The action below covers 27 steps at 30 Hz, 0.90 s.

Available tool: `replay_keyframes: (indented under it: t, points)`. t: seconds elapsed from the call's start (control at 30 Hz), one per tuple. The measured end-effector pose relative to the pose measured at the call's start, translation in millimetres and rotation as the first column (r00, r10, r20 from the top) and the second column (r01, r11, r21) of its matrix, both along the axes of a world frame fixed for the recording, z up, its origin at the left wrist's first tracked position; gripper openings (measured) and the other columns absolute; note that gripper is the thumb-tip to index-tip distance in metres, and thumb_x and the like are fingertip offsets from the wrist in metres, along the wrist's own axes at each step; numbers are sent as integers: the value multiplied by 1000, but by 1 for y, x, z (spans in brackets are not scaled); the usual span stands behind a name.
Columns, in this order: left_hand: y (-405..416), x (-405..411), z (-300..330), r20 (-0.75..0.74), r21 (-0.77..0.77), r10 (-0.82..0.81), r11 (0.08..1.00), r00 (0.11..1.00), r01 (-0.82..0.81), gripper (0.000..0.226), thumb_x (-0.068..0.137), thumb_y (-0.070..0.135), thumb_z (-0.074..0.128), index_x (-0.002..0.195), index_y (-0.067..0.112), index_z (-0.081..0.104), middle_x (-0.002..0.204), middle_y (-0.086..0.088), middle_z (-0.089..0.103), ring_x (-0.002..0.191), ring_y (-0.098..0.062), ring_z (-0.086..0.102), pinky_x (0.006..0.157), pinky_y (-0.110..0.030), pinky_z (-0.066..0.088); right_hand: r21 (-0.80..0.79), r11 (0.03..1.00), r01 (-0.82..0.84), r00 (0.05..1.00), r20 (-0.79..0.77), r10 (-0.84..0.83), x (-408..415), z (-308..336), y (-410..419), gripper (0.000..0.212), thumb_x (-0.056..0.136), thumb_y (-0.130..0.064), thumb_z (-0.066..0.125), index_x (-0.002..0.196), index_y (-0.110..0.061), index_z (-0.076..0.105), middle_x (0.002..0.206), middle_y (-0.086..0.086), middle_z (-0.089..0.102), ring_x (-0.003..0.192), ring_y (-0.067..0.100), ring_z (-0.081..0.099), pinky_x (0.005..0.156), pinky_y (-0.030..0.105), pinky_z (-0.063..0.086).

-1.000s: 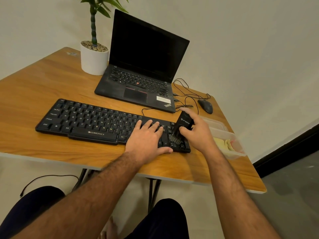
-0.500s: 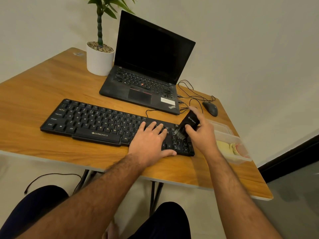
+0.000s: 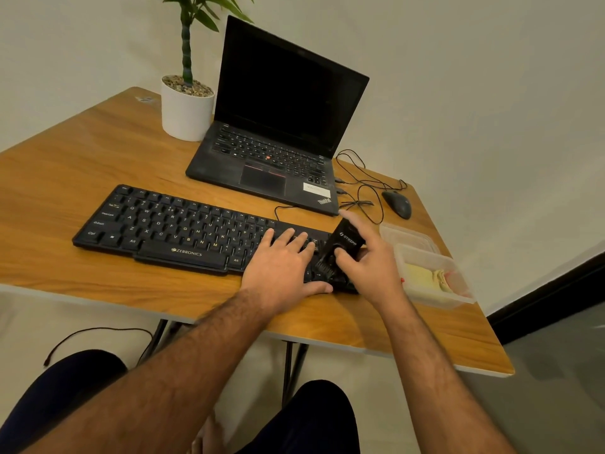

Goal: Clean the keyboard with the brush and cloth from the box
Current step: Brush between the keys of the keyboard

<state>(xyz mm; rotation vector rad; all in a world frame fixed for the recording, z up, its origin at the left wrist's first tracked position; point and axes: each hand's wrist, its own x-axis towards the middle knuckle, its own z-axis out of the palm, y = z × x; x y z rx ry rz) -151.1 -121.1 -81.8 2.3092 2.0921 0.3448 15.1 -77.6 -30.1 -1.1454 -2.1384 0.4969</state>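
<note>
The long black plastic keyboard [image 3: 183, 231] lies flat on the wooden tabletop [image 3: 65, 165], near its front edge. My left hand [image 3: 281, 273] rests on the keyboard's right portion, fingers straight and spread. My right hand [image 3: 370, 267] grips the small black brush [image 3: 340, 250], bristles down on the keyboard's right end. Just right, the clear plastic box [image 3: 432, 280] holds the yellow cloth [image 3: 422, 276].

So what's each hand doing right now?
Left hand: open, lying flat on the keyboard.
Right hand: holding the brush.
</note>
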Motion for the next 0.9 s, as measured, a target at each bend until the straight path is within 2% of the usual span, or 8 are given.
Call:
replay_keyframes:
  t: [0.1, 0.17, 0.27, 0.4, 0.53, 0.7, 0.83, 0.9]
  points:
    - [0, 0, 1, -12, -10, -1, 1000, 1000, 1, 97, 85, 86, 23, 158, 23, 23, 166, -1, 18, 153, -22, 11, 124, -52, 7, 86, 973, 213, 976, 35, -217, 10, 1, 7, 66, 87, -15, 66, 143, -41, 43, 127, -7, 59, 111, 7, 57, 91, 39, 56]
    - [0, 0, 1, -8, -10, -1, 1000, 1000, 1, 96, 85, 86, 23, 158, 23, 23, 166, -1, 18, 153, -22, 11, 124, -52, 7, 33, 989, 144, 990, 5, -144, 9, 2, 4, 66, 86, -14, 66, 142, -42, 43, 130, -14, 57, 114, 5, 56, 92, 39, 56]
    - [0, 0, 1, 2, -4, 2, 1000, 1000, -2, 96, 85, 86, 25, 157, 23, 24, 166, -1, 19, 153, -22, 11, 124, -52, 7, -25, 999, -20, 1000, -14, 20, 5, 2, -7, 67, 85, -11, 66, 140, -44, 46, 125, -38, 49, 115, -2, 55, 91, 36, 57]
    - [-1, 0, 2, -15, -10, -3, 1000, 1000, 3, 96, 85, 86, 24, 158, 23, 23, 166, -1, 18, 153, -22, 11, 124, -52, 7, 96, 961, 260, 964, 28, -264, 10, 1, 2, 66, 87, -17, 66, 143, -42, 42, 124, -9, 59, 108, 7, 57, 90, 38, 57]
    - [-1, 0, 2, 10, 2, -2, 1000, 1000, 2, 95, 85, 85, 25, 157, 23, 25, 165, -1, 21, 153, -22, 13, 124, -52, 8, 59, 997, 40, 999, 11, -41, -2, -5, -16, 67, 86, -13, 67, 143, -39, 44, 135, -12, 54, 116, 0, 54, 93, 31, 55]
    - [-2, 1, 3, -10, -7, 0, 1000, 1000, 0, 97, 84, 86, 23, 158, 23, 23, 166, -1, 19, 153, -22, 11, 124, -52, 8, 125, 958, 256, 966, 13, -260, 9, -5, -5, 65, 88, -17, 66, 144, -41, 42, 126, -3, 61, 108, 7, 56, 88, 39, 57]
    - [-2, 1, 2, 5, 4, 4, 1000, 1000, -4, 96, 85, 86, 26, 157, 23, 25, 165, -1, 21, 153, -21, 13, 124, -52, 8, 63, 996, 59, 998, 2, -59, 4, -7, -18, 66, 86, -14, 67, 142, -41, 44, 132, -7, 58, 116, 6, 56, 93, 37, 56]
    - [-2, 0, 2, 2, 1, 5, 1000, 1000, -5, 96, 85, 86, 26, 157, 23, 24, 166, -1, 20, 153, -21, 13, 124, -52, 8, 123, 983, 136, 989, 44, -142, 8, -7, -14, 65, 88, -16, 67, 144, -40, 43, 128, -3, 61, 110, 8, 56, 91, 37, 56]
